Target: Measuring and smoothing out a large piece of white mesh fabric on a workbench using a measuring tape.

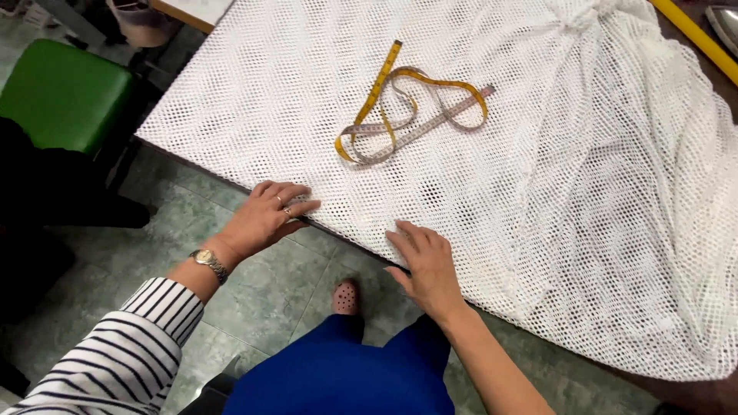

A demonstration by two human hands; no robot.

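Now both hands are down flat on the near edge of the white mesh fabric (492,177)

Left hand (261,219) rests at the table edge, fingers stretched out and close together, pinning the mesh rather than gripping it; right hand (427,265) lies just beside it along the same edge, fingers extended and pressing down, nothing held. That edge runs on a slant from upper left to lower right, and the cloth spreads away from the fingers across the table. A yellow tape measure (411,111) lies looped on the mesh, well beyond both hands, and a green stool (65,92) stands off to the left
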